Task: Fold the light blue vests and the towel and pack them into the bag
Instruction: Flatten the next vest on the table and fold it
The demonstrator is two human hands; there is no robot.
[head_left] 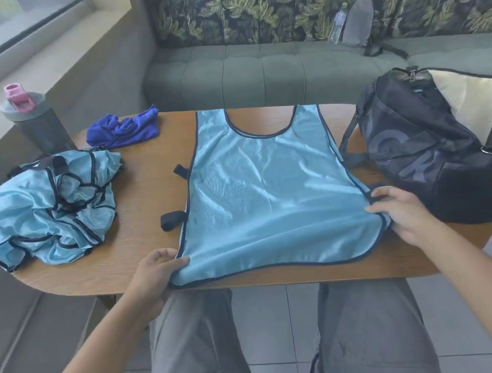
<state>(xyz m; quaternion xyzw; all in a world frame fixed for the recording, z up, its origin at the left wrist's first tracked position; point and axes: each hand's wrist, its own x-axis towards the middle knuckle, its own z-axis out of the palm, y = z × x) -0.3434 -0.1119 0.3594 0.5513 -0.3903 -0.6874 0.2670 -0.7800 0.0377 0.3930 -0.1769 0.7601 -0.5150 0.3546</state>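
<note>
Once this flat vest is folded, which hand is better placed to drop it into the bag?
Probably the right hand. It pinches the vest's right bottom corner right beside the black bag; the left hand holds the far corner, nearer the crumpled vests.

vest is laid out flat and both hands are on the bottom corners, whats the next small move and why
Probably lift the hem and fold it up toward the neckline. The vest lies spread flat on the table, and the left hand and right hand each pinch a bottom corner.
</note>
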